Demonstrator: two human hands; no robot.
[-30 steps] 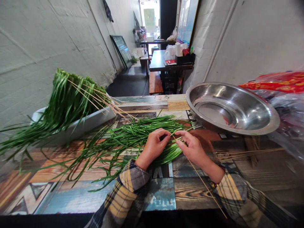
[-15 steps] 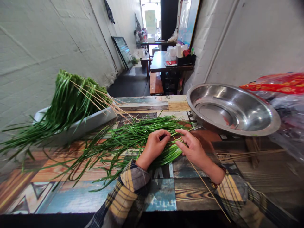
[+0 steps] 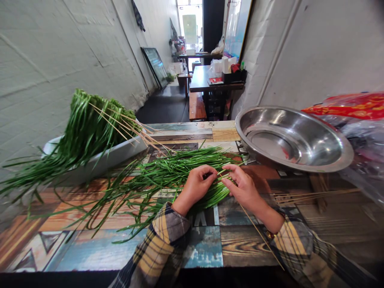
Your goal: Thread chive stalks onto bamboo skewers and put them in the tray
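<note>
Long green chives [image 3: 186,160] lie in a loose heap across the table, their pale ends to the right. Over this heap my left hand [image 3: 199,182] is closed in a pinch on a chive stem, though the fingertips hide most of it. Facing it, my right hand [image 3: 244,186] holds a thin bamboo skewer [image 3: 261,234] between thumb and fingers. The skewer's tip meets my left fingertips, and its long end slants down toward the table's front edge, below my right wrist.
A white tub [image 3: 120,154] at left bears a thick row of chives [image 3: 96,120] threaded on several skewers. At right stand a steel basin [image 3: 294,138] and a plastic bag [image 3: 360,136]. Loose skewers [image 3: 315,195] lie below the basin. Another table [image 3: 201,78] stands farther back.
My left hand has shifted slightly right, toward the skewer's tip. The skewer's lower end has moved a little up and left. My right hand stays nearly in place.
</note>
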